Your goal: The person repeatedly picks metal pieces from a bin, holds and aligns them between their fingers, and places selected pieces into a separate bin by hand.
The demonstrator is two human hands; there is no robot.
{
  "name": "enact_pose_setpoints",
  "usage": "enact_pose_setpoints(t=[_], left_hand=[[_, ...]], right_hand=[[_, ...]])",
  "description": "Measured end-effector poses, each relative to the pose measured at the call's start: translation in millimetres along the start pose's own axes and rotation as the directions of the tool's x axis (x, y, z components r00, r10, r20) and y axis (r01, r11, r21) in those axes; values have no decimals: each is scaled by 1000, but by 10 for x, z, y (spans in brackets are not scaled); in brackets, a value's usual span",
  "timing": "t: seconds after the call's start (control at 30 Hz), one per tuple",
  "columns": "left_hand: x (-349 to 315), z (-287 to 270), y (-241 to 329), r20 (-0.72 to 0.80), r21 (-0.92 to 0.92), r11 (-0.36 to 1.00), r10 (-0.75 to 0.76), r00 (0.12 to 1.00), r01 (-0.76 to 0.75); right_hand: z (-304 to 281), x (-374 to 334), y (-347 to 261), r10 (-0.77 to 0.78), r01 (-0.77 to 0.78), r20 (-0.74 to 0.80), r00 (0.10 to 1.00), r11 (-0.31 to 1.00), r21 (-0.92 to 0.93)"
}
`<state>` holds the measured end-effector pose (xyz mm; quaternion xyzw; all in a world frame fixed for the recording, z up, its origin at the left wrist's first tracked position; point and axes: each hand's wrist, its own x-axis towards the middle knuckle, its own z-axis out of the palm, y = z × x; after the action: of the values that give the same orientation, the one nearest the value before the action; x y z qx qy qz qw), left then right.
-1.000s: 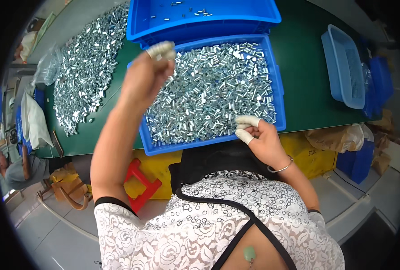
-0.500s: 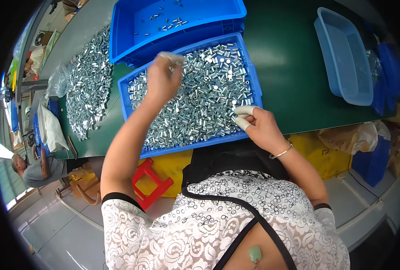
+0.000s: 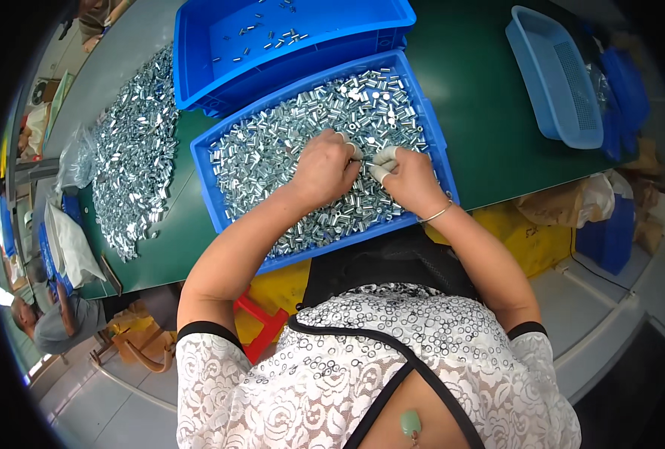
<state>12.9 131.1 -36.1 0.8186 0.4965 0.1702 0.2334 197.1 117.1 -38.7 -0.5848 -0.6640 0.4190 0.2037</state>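
over the blue bin [image 3: 435, 135] of metal pieces [image 3: 250, 161], left hand [image 3: 325, 168] and right hand [image 3: 413, 182] nearly meet (fingers bunched; clamped or not, i can't tell).

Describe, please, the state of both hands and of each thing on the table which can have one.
Left hand: curled above the front bin; cannot tell if holding anything
Right hand: curled, close to the left; grip unclear
Front bin: open, filled with metal pieces
Rear bin: open, few pieces inside
Pile: loose, spread out
Basket: open
Bag: crumpled
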Motion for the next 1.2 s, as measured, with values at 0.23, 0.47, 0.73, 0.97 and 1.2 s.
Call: enact_pose_setpoints(t=[0.23,0.47,0.73,0.97,1.2], left_hand=[[-105,-86,-75,-15,-472,852,-266,964,228],[5,-91,-128,50,-409,890,-197,979,200],[-85,-5,-208,-142,-268,960,-119,983,77],[43,96,71,-14,102,974,-204,979,204],[9,145,131,-50,75,950,-299,953,302]], right_hand=[[-138,-96,-89,182,-167,-84,980,973,158],[-77,-187,-112,193,-168,-91,977,958,231],[-20,-163,-63,176,-144,-112,978,958,248],[88,213,-37,-147,130,-97,984,978,-162],[88,326,-55,-245,273,121,962,851,-448]])
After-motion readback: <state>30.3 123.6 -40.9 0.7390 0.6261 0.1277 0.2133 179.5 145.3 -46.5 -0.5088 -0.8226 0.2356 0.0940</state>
